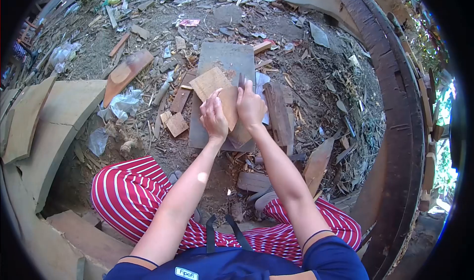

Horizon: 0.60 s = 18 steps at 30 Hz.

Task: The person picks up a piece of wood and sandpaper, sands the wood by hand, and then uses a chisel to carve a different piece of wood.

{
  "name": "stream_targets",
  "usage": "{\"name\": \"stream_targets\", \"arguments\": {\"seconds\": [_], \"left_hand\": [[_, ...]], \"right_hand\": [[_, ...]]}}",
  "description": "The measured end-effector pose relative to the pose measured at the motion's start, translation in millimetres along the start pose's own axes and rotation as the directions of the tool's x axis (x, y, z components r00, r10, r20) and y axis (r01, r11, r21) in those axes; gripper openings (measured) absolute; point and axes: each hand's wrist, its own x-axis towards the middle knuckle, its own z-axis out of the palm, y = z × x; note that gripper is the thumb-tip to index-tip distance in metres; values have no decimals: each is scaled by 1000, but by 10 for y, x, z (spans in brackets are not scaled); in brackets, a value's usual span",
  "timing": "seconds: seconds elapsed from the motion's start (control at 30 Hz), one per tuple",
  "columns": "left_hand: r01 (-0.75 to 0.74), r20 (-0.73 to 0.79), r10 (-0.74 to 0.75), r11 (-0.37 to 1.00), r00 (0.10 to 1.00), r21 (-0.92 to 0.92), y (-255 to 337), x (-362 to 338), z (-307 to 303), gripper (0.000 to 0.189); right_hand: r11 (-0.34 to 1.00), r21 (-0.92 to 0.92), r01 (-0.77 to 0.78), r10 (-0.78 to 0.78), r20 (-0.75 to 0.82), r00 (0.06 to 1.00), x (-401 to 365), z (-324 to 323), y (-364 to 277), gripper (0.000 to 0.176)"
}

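My left hand has its fingers curled against a light brown wooden piece, which stands tilted over a grey board on the ground. A square wooden block lies just beyond that hand, on the board. My right hand is closed around a dark, narrow tool whose end sticks up past the fingers, at the right side of the wooden piece. The tool's lower part is hidden by the hand.
A dark rough timber lies right of the board. Small offcuts and a reddish wood piece are on the left. Curved planks fill the left edge, and a long dark beam arches along the right. Wood chips and plastic litter the soil.
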Motion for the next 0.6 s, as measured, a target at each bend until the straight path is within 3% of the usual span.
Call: {"name": "stream_targets", "arguments": {"seconds": [0.17,0.23,0.27,0.33,0.43,0.47,0.53,0.6], "left_hand": [[-112,-29,111,993,993,-34,-139,-3,-10,39],[-116,-17,116,993,993,-7,-100,-15,-28,39],[-119,-9,119,993,993,1,-114,-1,-44,39],[-48,-4,48,999,999,-26,-107,-27,-10,39],[-64,-22,63,998,998,-27,-99,-20,15,39],[-79,-39,78,996,996,-33,-127,-3,32,39],[-106,-49,105,994,993,-8,-136,21,37,39],[-116,-46,117,993,992,34,-158,-19,-12,40]], "right_hand": [[969,168,179,-169,-73,983,-766,-285,-72,26],[964,188,188,-205,77,976,-873,-381,-113,26],[960,164,228,-227,-21,974,-719,-351,-107,26],[997,54,64,-66,45,997,-257,-200,7,26],[998,3,69,-69,-19,997,-205,-112,25,27],[996,63,57,-57,3,998,-431,-140,-1,27],[970,193,144,-142,-26,990,-905,-315,-65,28],[961,151,232,-238,24,971,-809,-335,1,29]]}}
